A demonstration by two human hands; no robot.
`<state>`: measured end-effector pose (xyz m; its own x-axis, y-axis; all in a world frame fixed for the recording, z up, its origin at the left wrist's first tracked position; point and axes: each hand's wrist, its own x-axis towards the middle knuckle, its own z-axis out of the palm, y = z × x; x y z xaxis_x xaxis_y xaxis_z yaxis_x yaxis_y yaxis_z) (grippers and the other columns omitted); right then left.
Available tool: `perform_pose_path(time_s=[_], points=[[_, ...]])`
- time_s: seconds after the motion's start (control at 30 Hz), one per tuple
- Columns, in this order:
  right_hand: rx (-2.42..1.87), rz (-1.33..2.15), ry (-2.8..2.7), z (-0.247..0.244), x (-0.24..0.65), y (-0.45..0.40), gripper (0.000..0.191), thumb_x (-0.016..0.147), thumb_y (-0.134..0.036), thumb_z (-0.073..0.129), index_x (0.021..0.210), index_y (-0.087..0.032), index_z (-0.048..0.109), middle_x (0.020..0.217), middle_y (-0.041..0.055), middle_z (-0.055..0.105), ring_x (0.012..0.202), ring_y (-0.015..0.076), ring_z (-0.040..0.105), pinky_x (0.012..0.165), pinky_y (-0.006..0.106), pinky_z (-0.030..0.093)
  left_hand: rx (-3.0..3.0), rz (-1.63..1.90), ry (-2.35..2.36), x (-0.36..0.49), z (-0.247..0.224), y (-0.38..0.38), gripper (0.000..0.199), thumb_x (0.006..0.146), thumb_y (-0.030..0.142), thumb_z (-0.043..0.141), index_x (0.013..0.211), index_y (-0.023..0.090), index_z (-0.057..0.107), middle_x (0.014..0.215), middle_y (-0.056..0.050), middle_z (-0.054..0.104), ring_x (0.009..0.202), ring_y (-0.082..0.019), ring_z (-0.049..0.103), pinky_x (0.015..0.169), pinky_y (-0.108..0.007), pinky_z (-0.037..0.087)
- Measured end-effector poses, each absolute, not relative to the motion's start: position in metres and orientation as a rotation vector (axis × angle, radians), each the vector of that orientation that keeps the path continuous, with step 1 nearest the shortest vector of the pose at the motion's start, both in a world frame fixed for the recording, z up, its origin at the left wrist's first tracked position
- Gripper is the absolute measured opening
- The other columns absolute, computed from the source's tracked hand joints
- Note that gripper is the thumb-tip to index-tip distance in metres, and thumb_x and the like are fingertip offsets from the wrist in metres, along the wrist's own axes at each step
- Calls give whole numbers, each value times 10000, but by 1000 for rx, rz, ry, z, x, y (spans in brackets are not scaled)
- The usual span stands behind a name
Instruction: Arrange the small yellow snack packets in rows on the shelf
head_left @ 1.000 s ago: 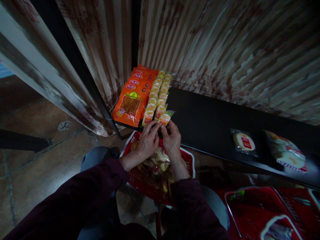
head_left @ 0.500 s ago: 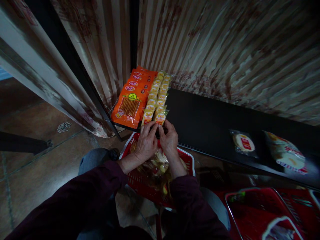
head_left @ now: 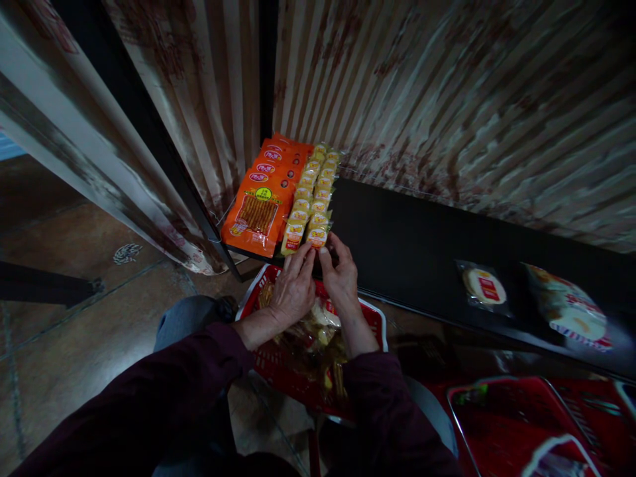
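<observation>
Yellow packet (head_left: 317,236), both grips (head_left: 293,291) (head_left: 342,277) touching, right part-open

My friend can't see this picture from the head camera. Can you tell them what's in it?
Two hands touch the front yellow packet in two rows on a black shelf, beside overlapping orange snack bags. Below the hands is a red basket of wrapped food, and farther right on the shelf lie a round wrapped snack and a bigger bag.

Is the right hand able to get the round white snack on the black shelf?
Probably yes, with a stretch to the right. Nothing seems to stand on the black shelf between the right hand and the round white snack, though that hand's fingers are at a yellow pack.
</observation>
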<state>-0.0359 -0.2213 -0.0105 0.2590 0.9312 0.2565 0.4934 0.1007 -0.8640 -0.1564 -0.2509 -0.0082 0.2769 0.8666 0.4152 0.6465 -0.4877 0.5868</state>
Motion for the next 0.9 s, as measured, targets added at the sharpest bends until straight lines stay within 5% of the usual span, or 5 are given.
perform_pose_path(time_s=[0.17,0.9], points=[[-1500,740,-1341,-8,-40,-217,545,910,-514,423,1372,-229,465,1417,89,500,1307,224,442,1104,486,325,2287,973,1403,-157,-7,-251,576,806,39,396,1382,35,377,1444,-212,389,1336,-287,375,1075,-468,404],[-1590,621,-1346,-14,-44,-211,548,884,-505,467,1345,-211,500,1349,117,562,1236,256,508,1055,512,365,2231,1104,1458,-162,-12,-251,534,796,30,412,1318,130,466,1364,-155,430,1250,-262,426,1049,-473,419]])
